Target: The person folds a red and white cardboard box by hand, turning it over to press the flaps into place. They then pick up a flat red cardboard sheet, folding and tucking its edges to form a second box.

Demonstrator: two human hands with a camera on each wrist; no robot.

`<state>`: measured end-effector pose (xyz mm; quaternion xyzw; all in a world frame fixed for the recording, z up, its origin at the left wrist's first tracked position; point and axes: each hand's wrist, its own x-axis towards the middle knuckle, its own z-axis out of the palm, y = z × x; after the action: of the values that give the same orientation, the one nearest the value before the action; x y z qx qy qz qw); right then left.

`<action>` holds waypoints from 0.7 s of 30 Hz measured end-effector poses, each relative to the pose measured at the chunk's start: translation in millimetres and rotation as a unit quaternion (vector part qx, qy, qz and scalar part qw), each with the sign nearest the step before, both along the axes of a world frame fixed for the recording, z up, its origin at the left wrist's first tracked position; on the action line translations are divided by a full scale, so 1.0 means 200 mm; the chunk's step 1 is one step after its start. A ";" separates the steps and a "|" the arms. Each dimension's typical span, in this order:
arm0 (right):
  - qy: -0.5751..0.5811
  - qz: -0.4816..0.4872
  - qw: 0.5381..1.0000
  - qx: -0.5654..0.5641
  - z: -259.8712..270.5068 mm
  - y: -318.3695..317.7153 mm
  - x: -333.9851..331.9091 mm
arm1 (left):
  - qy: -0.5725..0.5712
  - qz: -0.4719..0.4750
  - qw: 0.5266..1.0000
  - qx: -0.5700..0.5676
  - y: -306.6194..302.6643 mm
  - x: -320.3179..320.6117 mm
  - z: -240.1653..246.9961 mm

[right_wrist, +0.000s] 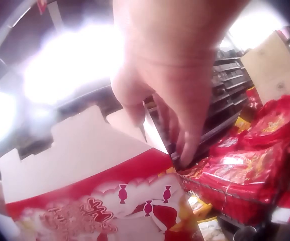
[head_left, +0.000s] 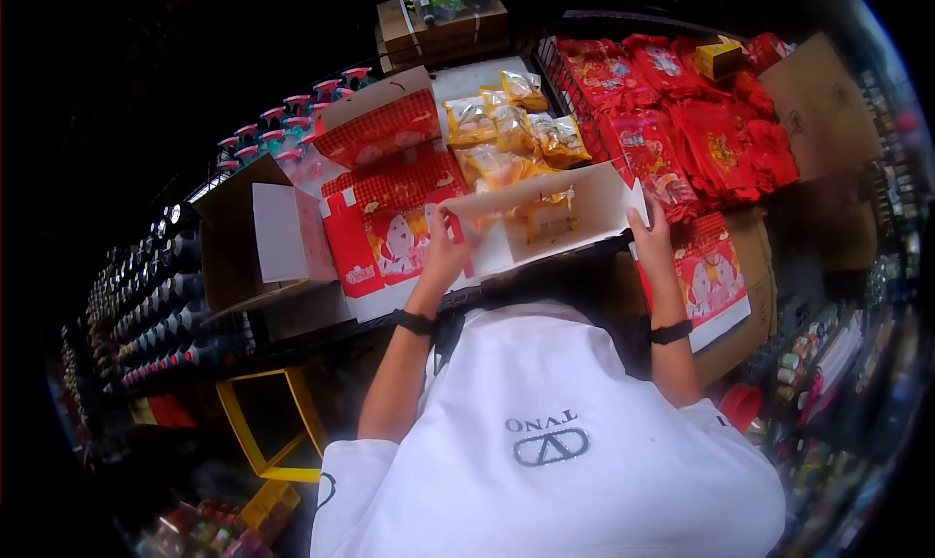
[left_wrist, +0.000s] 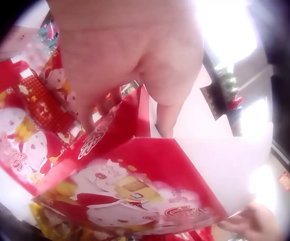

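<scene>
An open box, white inside and printed red outside, is held between both hands in front of the white shirt. The left hand grips its left end; in the left wrist view this hand has the thumb on the white inner side and fingers over the red outside. The right hand holds the right end; in the right wrist view the hand has its thumb at the white flap and its fingers outside. A yellow item shows inside the box.
Yellow packets lie behind the box. Red printed cartons are to the left, near an open brown carton. A wire basket of red packages stands right. Spray bottles line the back left; a yellow frame stands below.
</scene>
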<state>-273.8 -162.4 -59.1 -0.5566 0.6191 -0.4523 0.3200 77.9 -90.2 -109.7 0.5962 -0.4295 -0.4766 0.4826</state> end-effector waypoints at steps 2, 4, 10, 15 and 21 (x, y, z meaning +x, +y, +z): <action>0.129 -0.029 0.981 -0.145 -0.01 0.03 0.04 | 0.006 0.012 1.000 -0.008 0.00 0.01 -0.03; 0.256 -0.025 0.936 -0.239 0.22 0.14 0.16 | 0.024 0.022 0.999 -0.002 0.00 0.01 -0.02; 0.282 0.310 0.882 -0.217 0.34 0.28 0.47 | -0.007 0.024 0.999 -0.022 0.02 -0.01 -0.02; 0.366 0.365 0.833 -0.201 0.24 0.24 0.52 | -0.032 0.033 0.999 -0.016 0.05 -0.03 -0.03; 0.402 0.368 0.822 -0.163 0.21 0.21 0.49 | -0.008 0.029 0.994 -0.108 0.06 -0.05 0.09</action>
<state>-175.8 -120.7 -17.3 -0.9197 0.3588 -0.1314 0.0901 68.1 -78.9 -91.2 0.5566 -0.4649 -0.4079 0.5547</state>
